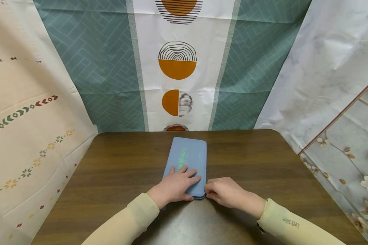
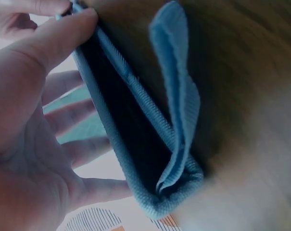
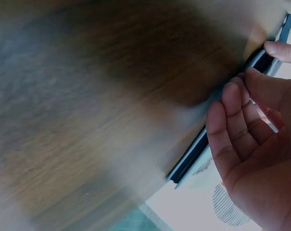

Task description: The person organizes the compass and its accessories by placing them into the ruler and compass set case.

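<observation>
A flat blue zip case with green lettering lies on the table, its long side pointing away from me. Spread across the near half of its cover, my left hand presses it down, with the thumb along the near edge. At the near right corner, the curled fingers of my right hand pinch the zip edge; whatever small part is between the fingertips is hidden. The left wrist view shows a dark band between the two blue rims and a fabric loop sticking out at one end.
The brown wooden table extends around the case on all sides. A patterned cloth hangs behind its far edge. More cloth hangs at the left and right.
</observation>
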A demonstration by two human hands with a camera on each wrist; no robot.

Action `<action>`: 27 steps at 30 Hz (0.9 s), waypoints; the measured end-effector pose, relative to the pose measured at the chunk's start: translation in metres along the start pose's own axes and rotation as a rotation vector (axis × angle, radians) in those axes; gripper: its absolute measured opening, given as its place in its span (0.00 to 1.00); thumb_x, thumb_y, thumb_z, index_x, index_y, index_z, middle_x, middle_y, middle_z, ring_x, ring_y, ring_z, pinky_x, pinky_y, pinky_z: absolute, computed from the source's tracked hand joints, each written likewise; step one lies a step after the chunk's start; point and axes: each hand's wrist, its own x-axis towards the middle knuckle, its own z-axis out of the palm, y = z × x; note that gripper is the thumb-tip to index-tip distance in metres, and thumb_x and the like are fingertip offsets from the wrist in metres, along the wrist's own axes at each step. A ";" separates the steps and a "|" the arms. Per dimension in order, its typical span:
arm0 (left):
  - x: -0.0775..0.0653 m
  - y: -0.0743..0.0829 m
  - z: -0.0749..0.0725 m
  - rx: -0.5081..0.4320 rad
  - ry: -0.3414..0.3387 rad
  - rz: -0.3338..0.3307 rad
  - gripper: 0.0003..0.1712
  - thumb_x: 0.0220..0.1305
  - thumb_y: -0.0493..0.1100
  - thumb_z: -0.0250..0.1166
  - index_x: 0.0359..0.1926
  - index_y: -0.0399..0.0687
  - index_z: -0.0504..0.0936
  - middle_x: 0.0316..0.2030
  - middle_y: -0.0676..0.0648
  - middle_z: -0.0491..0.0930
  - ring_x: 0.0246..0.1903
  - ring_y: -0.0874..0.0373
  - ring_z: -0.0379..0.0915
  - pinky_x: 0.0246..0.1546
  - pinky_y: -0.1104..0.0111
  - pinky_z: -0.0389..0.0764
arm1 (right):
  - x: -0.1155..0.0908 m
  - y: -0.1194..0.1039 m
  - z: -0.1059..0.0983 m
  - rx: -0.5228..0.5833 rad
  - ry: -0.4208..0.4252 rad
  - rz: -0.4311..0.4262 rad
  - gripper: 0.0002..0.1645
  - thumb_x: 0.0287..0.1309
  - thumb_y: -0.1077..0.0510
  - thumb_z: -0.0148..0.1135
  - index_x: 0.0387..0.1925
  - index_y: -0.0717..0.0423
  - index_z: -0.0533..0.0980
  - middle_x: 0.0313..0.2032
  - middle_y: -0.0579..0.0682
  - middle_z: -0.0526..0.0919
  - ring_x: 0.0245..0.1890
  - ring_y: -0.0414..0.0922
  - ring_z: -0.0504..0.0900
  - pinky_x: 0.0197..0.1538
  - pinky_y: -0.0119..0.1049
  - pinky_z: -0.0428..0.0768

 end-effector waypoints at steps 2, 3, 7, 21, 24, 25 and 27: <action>0.003 0.003 0.001 -0.008 0.015 -0.026 0.45 0.67 0.66 0.78 0.80 0.61 0.76 0.79 0.50 0.71 0.77 0.39 0.67 0.64 0.28 0.74 | -0.001 0.003 0.000 -0.010 0.011 0.018 0.16 0.65 0.61 0.79 0.30 0.43 0.79 0.29 0.35 0.76 0.26 0.30 0.69 0.32 0.30 0.72; 0.005 0.005 0.002 -0.011 0.025 -0.041 0.44 0.67 0.66 0.78 0.79 0.61 0.76 0.79 0.49 0.72 0.77 0.39 0.68 0.63 0.28 0.74 | -0.002 0.005 0.000 -0.022 0.021 0.030 0.16 0.65 0.61 0.79 0.30 0.43 0.79 0.29 0.36 0.76 0.26 0.30 0.70 0.32 0.30 0.73; 0.014 0.013 0.004 -0.022 0.072 -0.107 0.42 0.67 0.65 0.78 0.77 0.59 0.78 0.76 0.47 0.74 0.74 0.37 0.70 0.60 0.26 0.75 | -0.003 0.012 0.000 -0.065 0.065 0.086 0.15 0.63 0.62 0.80 0.31 0.45 0.80 0.29 0.37 0.78 0.26 0.31 0.73 0.31 0.33 0.76; 0.013 -0.004 -0.015 -0.247 -0.087 -0.028 0.46 0.72 0.58 0.76 0.85 0.65 0.67 0.86 0.43 0.57 0.81 0.35 0.57 0.70 0.27 0.65 | 0.009 0.025 0.000 -0.129 0.081 0.262 0.13 0.63 0.60 0.79 0.29 0.44 0.81 0.26 0.36 0.79 0.25 0.35 0.76 0.30 0.39 0.77; -0.003 -0.032 -0.027 -0.377 -0.187 0.071 0.48 0.72 0.41 0.75 0.86 0.63 0.64 0.86 0.44 0.56 0.84 0.41 0.53 0.77 0.38 0.62 | 0.009 0.024 0.000 -0.129 0.075 0.275 0.13 0.62 0.61 0.78 0.28 0.45 0.81 0.26 0.37 0.79 0.25 0.36 0.76 0.30 0.40 0.78; -0.008 -0.039 -0.029 -0.390 -0.197 0.081 0.48 0.70 0.35 0.74 0.86 0.62 0.66 0.86 0.43 0.58 0.84 0.43 0.54 0.78 0.41 0.62 | 0.009 0.024 0.000 -0.125 0.072 0.279 0.14 0.62 0.61 0.78 0.27 0.45 0.81 0.25 0.37 0.79 0.25 0.36 0.76 0.30 0.40 0.78; -0.017 -0.050 -0.031 -0.331 -0.193 0.089 0.50 0.64 0.25 0.70 0.84 0.58 0.70 0.84 0.43 0.62 0.82 0.43 0.57 0.78 0.45 0.65 | 0.009 0.024 -0.001 -0.119 0.067 0.292 0.14 0.63 0.61 0.78 0.27 0.44 0.81 0.25 0.36 0.79 0.24 0.36 0.75 0.29 0.40 0.78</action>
